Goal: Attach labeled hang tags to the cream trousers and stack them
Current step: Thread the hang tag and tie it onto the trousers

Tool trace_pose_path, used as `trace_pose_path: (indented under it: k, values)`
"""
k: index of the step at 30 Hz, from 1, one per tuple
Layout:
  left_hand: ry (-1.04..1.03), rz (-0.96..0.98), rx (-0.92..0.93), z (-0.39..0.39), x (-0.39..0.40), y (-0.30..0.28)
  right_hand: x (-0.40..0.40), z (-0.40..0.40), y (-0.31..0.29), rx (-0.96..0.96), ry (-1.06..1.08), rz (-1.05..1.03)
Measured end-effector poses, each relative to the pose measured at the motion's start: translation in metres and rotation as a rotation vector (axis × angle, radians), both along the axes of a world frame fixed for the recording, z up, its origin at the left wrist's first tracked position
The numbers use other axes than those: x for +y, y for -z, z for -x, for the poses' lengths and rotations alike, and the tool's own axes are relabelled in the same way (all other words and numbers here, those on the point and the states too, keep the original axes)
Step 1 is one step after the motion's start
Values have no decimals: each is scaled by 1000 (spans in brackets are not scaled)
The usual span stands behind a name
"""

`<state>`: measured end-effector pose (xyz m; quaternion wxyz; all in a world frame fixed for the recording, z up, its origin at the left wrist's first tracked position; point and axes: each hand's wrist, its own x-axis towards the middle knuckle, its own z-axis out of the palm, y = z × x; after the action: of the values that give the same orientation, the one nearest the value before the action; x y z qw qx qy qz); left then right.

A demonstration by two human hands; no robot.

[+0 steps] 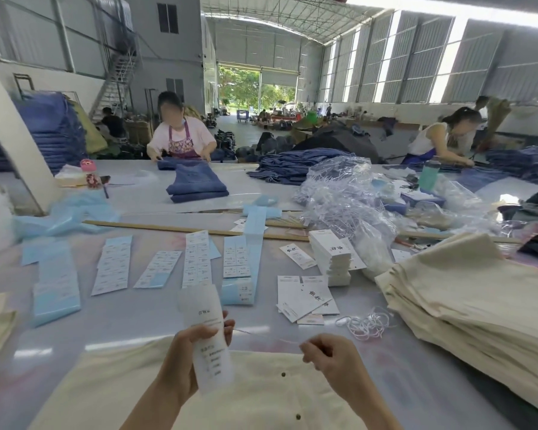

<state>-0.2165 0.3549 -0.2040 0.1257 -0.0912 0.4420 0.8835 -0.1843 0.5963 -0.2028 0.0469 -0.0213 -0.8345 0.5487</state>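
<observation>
Wide grey table filling the near half of the view inside a big hall. Across its far edge, two people folding blue jeans; heaps of more denim to the right, beside a crumpled mass of clear plastic bags.

At the right edge, a tall stack of cream trousers, folded, leaning slightly outward. Directly below the camera, one pair of cream trousers spread flat, waistband toward the table's middle, two dark buttons showing.

Further in, rows of label sheets on pale blue backing laid side by side, a long wooden stick lying just past them. Right of the sheets, a squared pile of white hang tags, with a few loose ones fanned out nearer, and a tangle of white string loops next to those.

Above the spread trousers, left hand curled round a white hang tag, thumb on its face, tag upright and blurred, print unreadable. Right hand with fingertips pressed together, pinching the end of a thin white string stretched taut from the tag across to the right
</observation>
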Motion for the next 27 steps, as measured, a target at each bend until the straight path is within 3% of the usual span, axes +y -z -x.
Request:
trace_pose_path:
  k: [6,10,12,19,27]
  values:
    - [62,26,-86,-12,-3,3,-6,5,-3,100,223,607]
    - [217,52,-120,-21,0,3,-21,8,-16,104,150,980]
    - [292,75,-129,-24,2,3,-29,9,-26,115,108,1060]
    - [279,401,-6,-23,8,14,-53,9,-25,186,-4,573]
    - [179,563,211,-14,25,12,-77,21,-12,102,-140,303]
